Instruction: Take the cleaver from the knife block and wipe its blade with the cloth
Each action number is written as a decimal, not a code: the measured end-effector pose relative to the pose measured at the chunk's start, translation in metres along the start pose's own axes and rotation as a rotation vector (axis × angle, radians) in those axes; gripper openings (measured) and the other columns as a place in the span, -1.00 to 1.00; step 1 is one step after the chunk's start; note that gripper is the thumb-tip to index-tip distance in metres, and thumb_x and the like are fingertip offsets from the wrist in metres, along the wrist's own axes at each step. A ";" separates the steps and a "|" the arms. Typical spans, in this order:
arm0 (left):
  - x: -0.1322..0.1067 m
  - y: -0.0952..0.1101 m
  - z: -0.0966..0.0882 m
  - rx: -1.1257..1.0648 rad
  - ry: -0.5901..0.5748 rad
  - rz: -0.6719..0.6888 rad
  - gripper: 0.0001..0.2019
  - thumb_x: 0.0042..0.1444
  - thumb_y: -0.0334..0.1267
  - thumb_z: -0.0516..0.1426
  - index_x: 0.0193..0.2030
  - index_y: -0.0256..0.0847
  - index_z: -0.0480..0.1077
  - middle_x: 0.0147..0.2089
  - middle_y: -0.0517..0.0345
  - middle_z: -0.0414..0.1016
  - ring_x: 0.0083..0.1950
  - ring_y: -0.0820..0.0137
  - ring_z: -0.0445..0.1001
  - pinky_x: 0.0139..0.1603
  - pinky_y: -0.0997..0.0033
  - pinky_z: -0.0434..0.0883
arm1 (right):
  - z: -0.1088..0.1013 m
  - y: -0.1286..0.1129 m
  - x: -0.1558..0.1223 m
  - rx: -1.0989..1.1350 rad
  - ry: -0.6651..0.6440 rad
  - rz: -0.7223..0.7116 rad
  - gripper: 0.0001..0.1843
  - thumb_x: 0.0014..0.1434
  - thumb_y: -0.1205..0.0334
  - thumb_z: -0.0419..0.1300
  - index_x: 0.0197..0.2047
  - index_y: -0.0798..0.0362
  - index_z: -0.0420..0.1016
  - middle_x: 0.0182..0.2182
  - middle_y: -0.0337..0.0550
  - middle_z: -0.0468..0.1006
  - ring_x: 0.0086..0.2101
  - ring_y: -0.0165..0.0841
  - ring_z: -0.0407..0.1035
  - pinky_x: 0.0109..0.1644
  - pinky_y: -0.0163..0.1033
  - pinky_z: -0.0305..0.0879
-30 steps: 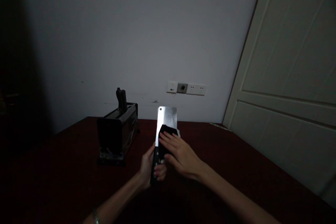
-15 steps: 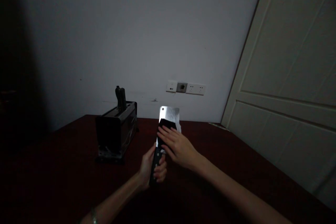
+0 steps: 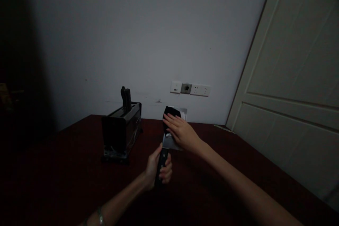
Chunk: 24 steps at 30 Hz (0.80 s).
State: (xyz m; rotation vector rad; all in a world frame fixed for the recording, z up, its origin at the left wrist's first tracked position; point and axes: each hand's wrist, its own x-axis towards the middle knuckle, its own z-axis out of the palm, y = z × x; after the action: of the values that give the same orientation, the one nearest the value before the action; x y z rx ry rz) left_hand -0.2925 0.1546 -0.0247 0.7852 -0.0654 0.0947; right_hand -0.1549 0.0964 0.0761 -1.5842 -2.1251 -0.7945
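Note:
My left hand (image 3: pixel 156 169) is wrapped round the black riveted handle of a cleaver (image 3: pixel 170 143), whose broad steel blade points up and away from me. On the blade face lies a black piece that looks like a cloth (image 3: pixel 168 112), with a small white part at its lower edge. With fingers straight and together, my right hand (image 3: pixel 182 132) presses this cloth flat against the upper blade. It hides part of the steel.
Left of the hands, a dark knife block (image 3: pixel 134 123) stands on the dark red table (image 3: pixel 87 180), two black handles sticking out of its top. Behind the table is a pale wall with sockets (image 3: pixel 200 90). A panelled door (image 3: pixel 286 120) stands at the right.
My right hand and the black cloth have slid up the blade towards its far end, baring steel near the handle. My left hand keeps its grip. The view has shifted slightly.

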 end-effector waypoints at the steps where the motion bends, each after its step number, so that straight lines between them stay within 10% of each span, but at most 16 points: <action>1: 0.000 0.002 -0.001 -0.013 0.010 0.022 -0.40 0.10 0.25 -0.27 -0.61 -0.23 0.15 -0.79 0.35 -0.06 -0.80 0.60 -0.14 -0.79 0.59 0.02 | 0.003 -0.009 -0.005 0.019 -0.027 -0.026 -0.55 0.26 0.27 -0.08 0.21 0.11 0.15 0.21 -0.11 0.16 0.21 -0.34 -0.04 0.23 -0.07 0.03; 5: 0.000 0.009 -0.004 -0.035 0.037 0.054 -0.39 0.13 0.22 -0.30 -0.61 -0.24 0.17 -0.79 0.33 -0.05 -0.80 0.59 -0.13 -0.79 0.59 0.03 | 0.011 -0.024 -0.012 0.059 -0.067 -0.090 -0.54 0.27 0.26 -0.09 0.22 0.06 0.11 0.21 -0.14 0.16 0.21 -0.37 -0.03 0.23 -0.08 0.05; 14: 0.001 0.001 0.004 0.004 0.034 -0.042 -0.35 0.13 0.22 -0.36 -0.63 -0.24 0.17 -0.80 0.31 -0.04 -0.80 0.58 -0.12 -0.79 0.59 0.02 | 0.000 0.039 0.023 -0.035 0.128 0.119 -0.54 0.26 0.21 -0.08 0.22 0.06 0.13 0.20 -0.05 0.16 0.20 -0.28 -0.01 0.22 0.02 0.01; 24: -0.002 0.014 0.002 -0.101 0.116 0.060 -0.34 0.12 0.24 -0.33 -0.66 -0.26 0.17 -0.79 0.33 -0.09 -0.78 0.60 -0.15 -0.78 0.59 0.02 | 0.018 -0.025 -0.040 0.078 -0.047 0.006 -0.51 0.26 0.30 -0.09 0.25 0.03 0.04 0.22 -0.13 0.13 0.22 -0.35 -0.06 0.23 -0.03 0.04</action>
State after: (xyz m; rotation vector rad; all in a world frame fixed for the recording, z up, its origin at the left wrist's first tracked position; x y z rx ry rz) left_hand -0.2959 0.1633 -0.0137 0.6756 0.0158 0.1917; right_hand -0.1666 0.0726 0.0330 -1.5827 -2.1559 -0.6707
